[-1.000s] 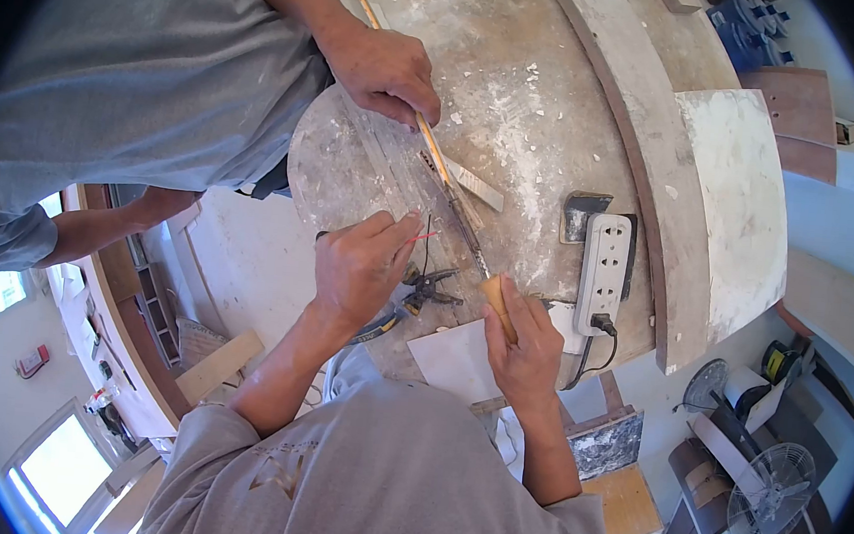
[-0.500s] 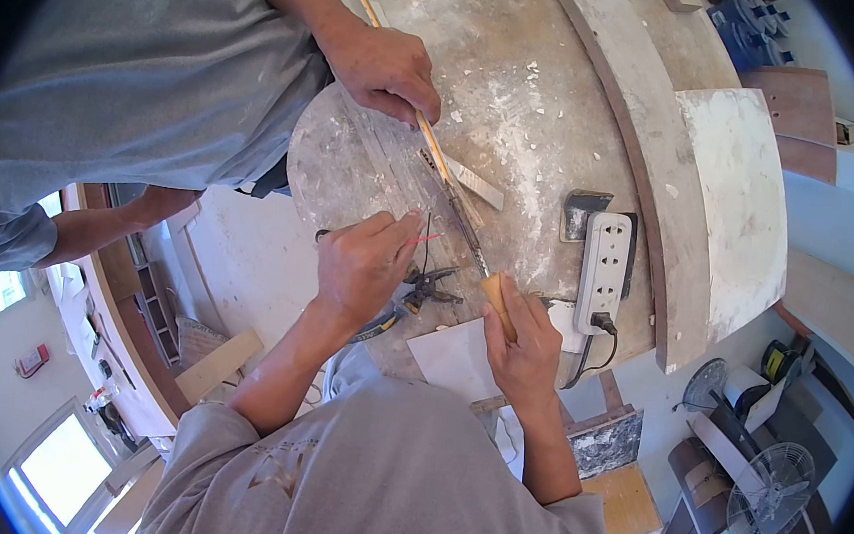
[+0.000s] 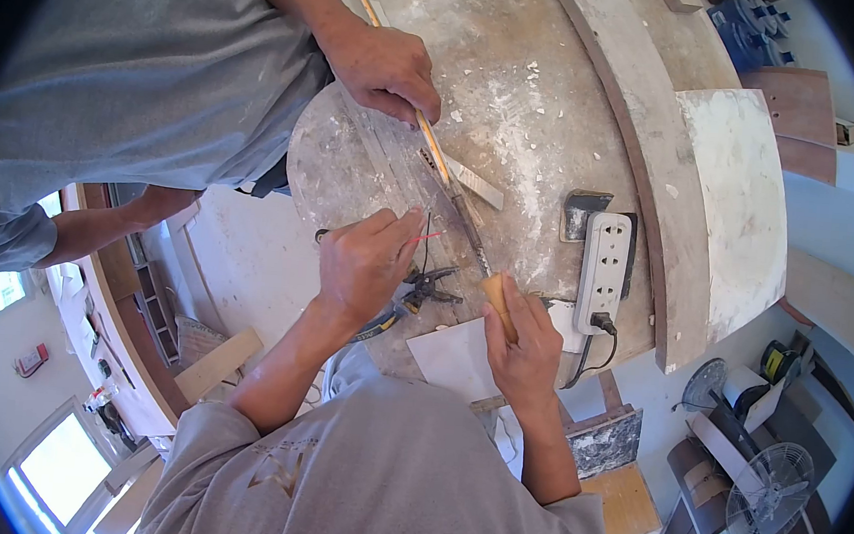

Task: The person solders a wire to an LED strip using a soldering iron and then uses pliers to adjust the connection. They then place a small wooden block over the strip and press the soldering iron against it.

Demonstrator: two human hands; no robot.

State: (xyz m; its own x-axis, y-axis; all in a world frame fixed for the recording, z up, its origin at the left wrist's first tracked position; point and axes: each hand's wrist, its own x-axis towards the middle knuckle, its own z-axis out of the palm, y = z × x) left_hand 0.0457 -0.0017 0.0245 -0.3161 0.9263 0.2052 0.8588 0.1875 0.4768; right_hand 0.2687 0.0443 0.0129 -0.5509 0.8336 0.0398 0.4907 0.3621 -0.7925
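Note:
My right hand (image 3: 526, 345) is closed around the wooden handle (image 3: 497, 298) of a tool with a long, dark, narrow metal blade (image 3: 472, 232). Its blade overlaps the near end of a thin light wooden strip (image 3: 434, 147). Across the table, another person's hand (image 3: 387, 68) grips that strip. My left hand (image 3: 359, 267) is in a pinch left of the blade, with a thin red strand (image 3: 425, 237) at its fingertips. Below these fingertips lie black-handled pliers (image 3: 427, 289) on the dusty tabletop (image 3: 547, 146).
A white power strip (image 3: 605, 266) with a plugged-in cord lies on the right, beside a long curved board (image 3: 645, 174). A small pale wood piece (image 3: 479, 184) lies near the blade. The other person's torso (image 3: 150, 95) borders the table's left side. A fan (image 3: 770, 495) stands lower right.
The blade in my right hand has turned slightly, its broad side showing more. My left hand has shifted very slightly up. The other person's hand and strip stay in place.

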